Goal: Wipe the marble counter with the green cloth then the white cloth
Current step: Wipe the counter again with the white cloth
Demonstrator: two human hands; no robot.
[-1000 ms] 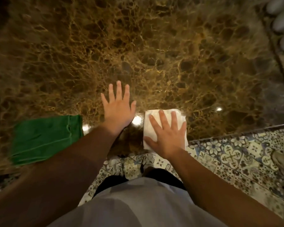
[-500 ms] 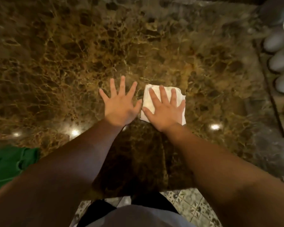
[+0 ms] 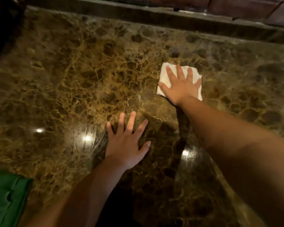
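Note:
A folded white cloth lies on the brown veined marble counter, right of the middle and fairly far back. My right hand presses flat on it with straight, spread fingers. My left hand rests flat on the bare marble nearer to me, fingers spread, holding nothing. The green cloth lies folded at the counter's near left corner, apart from both hands and partly cut off by the frame.
A raised dark stone ledge runs along the counter's far edge, with reddish brickwork behind it. A dark object stands at the far left corner. Ceiling lights reflect off the glossy marble near my left hand.
My right hand has pushed the white cloth away from me and to the right across the marble. The left hand has stayed flat on the counter, now nearer than the right.

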